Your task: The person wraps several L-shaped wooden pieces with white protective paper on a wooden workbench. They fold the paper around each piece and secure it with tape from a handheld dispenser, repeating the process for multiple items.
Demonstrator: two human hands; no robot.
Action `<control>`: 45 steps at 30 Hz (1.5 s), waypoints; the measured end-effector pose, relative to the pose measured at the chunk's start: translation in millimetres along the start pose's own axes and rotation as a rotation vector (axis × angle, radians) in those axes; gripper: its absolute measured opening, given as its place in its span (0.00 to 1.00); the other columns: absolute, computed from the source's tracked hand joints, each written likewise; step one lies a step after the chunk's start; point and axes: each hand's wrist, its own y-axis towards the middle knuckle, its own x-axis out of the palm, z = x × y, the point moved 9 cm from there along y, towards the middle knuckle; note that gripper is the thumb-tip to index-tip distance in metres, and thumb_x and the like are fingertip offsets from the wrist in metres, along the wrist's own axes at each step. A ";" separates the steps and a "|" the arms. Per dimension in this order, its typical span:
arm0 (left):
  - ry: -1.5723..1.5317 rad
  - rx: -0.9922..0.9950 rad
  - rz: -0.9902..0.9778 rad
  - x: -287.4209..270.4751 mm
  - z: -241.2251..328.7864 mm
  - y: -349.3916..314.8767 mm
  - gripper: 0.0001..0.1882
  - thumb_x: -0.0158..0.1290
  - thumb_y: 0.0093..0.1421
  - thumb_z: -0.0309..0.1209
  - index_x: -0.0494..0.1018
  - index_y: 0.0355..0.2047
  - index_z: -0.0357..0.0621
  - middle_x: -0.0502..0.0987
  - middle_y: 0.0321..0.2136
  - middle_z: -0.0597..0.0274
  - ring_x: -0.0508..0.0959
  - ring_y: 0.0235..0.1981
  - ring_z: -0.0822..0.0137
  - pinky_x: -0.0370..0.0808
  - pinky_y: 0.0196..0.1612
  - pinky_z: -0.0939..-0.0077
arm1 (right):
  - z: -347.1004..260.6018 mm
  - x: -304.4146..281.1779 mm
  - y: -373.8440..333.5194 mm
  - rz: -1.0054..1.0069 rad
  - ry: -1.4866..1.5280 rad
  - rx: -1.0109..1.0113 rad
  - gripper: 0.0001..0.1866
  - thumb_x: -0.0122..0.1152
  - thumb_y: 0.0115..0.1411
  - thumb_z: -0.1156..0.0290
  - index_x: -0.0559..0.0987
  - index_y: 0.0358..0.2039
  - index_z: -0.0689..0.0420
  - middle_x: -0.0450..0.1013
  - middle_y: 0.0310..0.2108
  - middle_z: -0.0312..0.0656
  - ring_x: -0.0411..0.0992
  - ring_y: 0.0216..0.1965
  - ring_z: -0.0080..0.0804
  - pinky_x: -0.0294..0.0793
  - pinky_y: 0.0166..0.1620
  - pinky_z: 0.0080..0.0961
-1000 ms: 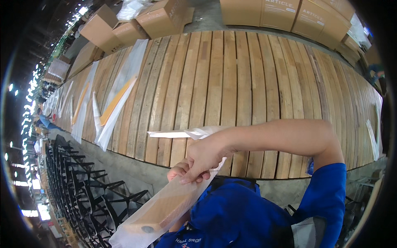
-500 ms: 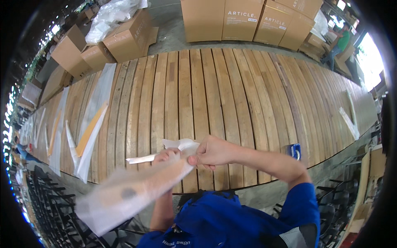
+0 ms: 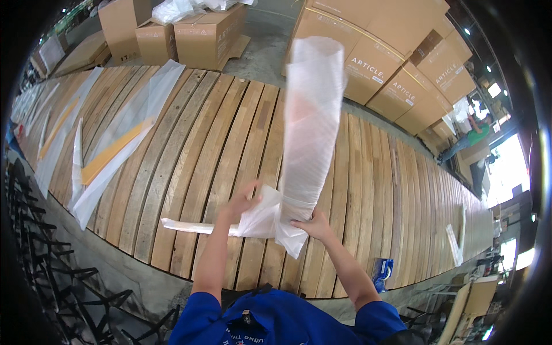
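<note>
A long wooden piece wrapped in translucent white foam sheet (image 3: 313,121) stands raised over the slatted wooden table. My right hand (image 3: 313,225) is closed around its lower end, thumb across the wrapping. Loose sheet hangs below that grip. My left hand (image 3: 244,202) is just left of the piece, fingers apart, beside a loose flap of the sheet (image 3: 261,215); whether it touches the flap is hard to tell. A thin white-wrapped strip (image 3: 198,227) lies on the slats under my left forearm and runs toward the flap.
Orange-brown wooden pieces (image 3: 115,150) lie on foam sheets at the left of the slatted table (image 3: 230,144). A blue tape dispenser (image 3: 382,274) sits at the near right edge. Cardboard boxes (image 3: 397,80) stand beyond. Far right, a person in green (image 3: 477,132). Black metal frames (image 3: 52,247) stand lower left.
The wrapped piece has swung from low at the left to upright in front of me. My left hand has come off it; my right hand now grips its lower end. The view has turned.
</note>
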 end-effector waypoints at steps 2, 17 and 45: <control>0.056 -0.149 -0.164 27.4 -65.8 3.2 0.27 0.56 0.67 0.38 0.68 0.64 0.45 0.73 0.60 0.60 0.70 0.62 0.66 0.66 0.63 0.65 | 21.4 2.4 17.0 0.034 0.144 -0.042 0.39 0.81 0.48 0.61 0.73 0.57 0.65 0.78 0.51 0.50 0.77 0.52 0.38 0.75 0.56 0.34; 0.825 0.141 0.248 33.9 -82.6 -157.7 0.25 0.63 0.56 0.46 0.75 0.52 0.54 0.74 0.53 0.60 0.70 0.59 0.54 0.63 0.61 0.52 | 127.1 35.7 -38.6 0.461 0.729 0.148 0.19 0.68 0.62 0.68 0.77 0.49 0.66 0.79 0.42 0.41 0.76 0.38 0.25 0.77 0.43 0.27; 0.936 0.328 0.110 125.3 112.8 -191.5 0.17 0.60 0.58 0.35 0.78 0.46 0.42 0.81 0.39 0.49 0.79 0.45 0.47 0.74 0.49 0.56 | 149.9 9.1 -116.5 0.499 1.291 0.087 0.32 0.67 0.63 0.53 0.69 0.57 0.64 0.75 0.52 0.48 0.77 0.49 0.43 0.80 0.53 0.45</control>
